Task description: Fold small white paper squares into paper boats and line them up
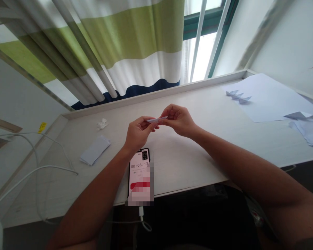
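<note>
Both hands meet above the middle of the white table and pinch a small folded paper [153, 120], seen nearly edge-on as a thin white strip. My left hand [137, 133] grips its left end between thumb and fingers. At the other end, my right hand [179, 121] is closed on the paper with thumb and fingertips, the other fingers curled. The exact folds are hidden by the fingers. Below my left hand lies a phone [139, 173] with a running timer, partly blurred out. Several small folded paper boats [238, 96] stand at the far right.
A large white sheet [273, 100] lies under the paper boats, with a stack of paper slips [309, 130] nearer me. Left are a small paper stack [95, 150] and a crumpled paper [102, 124]. White cables [49, 167] loop over the table's left side. A raised rim [156, 93] runs along the back.
</note>
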`<state>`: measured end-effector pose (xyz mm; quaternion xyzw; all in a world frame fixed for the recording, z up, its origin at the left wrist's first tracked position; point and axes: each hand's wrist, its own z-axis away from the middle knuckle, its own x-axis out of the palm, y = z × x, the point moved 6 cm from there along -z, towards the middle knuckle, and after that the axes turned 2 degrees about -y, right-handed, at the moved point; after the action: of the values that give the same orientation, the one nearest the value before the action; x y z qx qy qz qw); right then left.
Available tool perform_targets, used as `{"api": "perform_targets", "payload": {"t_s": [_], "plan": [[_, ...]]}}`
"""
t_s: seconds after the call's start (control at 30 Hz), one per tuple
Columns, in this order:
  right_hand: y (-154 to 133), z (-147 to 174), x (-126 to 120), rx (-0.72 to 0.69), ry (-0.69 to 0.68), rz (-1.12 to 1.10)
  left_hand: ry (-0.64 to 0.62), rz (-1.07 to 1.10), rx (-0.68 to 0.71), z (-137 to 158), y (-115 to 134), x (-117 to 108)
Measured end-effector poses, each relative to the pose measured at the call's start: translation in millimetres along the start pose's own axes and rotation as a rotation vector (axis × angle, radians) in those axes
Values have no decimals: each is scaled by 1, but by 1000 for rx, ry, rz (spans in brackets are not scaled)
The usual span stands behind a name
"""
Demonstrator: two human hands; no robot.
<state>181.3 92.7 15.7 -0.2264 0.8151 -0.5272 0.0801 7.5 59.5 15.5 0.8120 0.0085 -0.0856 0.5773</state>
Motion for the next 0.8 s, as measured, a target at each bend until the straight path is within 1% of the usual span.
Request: {"api": "perform_targets", "payload": {"t_s": [0.13, 0.3, 0.4, 0.47, 0.53, 0.67, 0.8], "plan": [[1, 0, 0, 23, -19, 28, -15, -6, -54, 0, -5, -1], [8, 1, -2, 94, -78, 77, -27, -6, -101, 0, -2, -3], [10, 2, -3, 141, -117, 165, -78, 19, -164, 0, -2, -4], [9, 2, -4, 144, -127, 195, -113, 38, -201, 1, -4, -3], [8, 1, -5, 140, -136, 204, -123, 36, -198, 1, -5, -3], [6, -1, -8, 162, -164, 238, -88, -5, -137, -1, -4, -3], [6, -1, -9, 189, -228, 264, -109, -8, -174, -1, -5, -4]]}}
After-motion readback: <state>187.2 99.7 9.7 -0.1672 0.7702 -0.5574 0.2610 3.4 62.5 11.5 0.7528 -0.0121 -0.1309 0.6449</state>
